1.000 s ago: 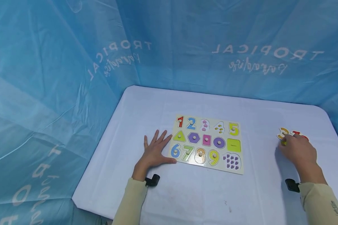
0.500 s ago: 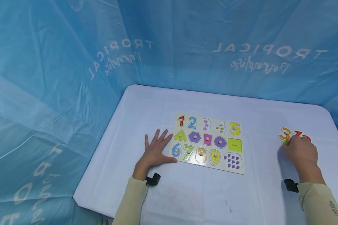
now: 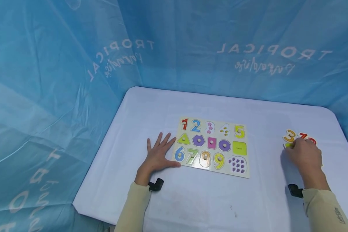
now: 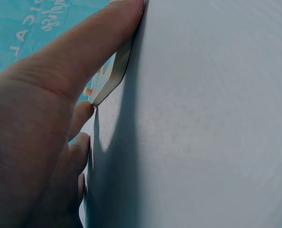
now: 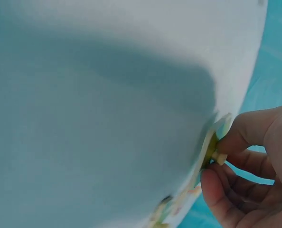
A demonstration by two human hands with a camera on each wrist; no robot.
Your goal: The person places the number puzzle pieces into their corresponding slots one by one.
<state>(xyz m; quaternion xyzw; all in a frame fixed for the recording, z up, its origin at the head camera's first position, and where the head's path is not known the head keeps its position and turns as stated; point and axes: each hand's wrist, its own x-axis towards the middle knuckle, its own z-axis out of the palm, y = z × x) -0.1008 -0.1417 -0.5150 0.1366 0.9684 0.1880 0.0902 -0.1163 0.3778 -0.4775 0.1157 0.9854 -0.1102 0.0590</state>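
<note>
In the head view, my left hand (image 3: 158, 158) lies with spread fingers at the left edge of a number-and-shape puzzle board (image 3: 244, 168), its thumb along the front left corner. The left wrist view has the thumb (image 4: 98, 35) across the board's edge. At the right of the table, my right hand (image 3: 305, 156) is over several loose pieces. Seen from the right wrist, its curled fingers (image 5: 219, 199) pinch the small wooden knob of a yellow-green puzzle piece (image 5: 210, 149). An orange 3 (image 3: 290, 135) and red pieces (image 3: 302, 135) show just beyond the hand, which partly covers them.
The board has knobbed pieces in most slots; the 3, 4, square (image 3: 239, 148) and lower right slots show bare printed bottoms. A white cloth (image 3: 191, 199) covers the table. Blue curtains (image 3: 235, 74) hang behind and to the left.
My right hand has shifted slightly among the loose pieces, and more of the yellow-green piece and red pieces now shows. My left hand stays in place at the board.
</note>
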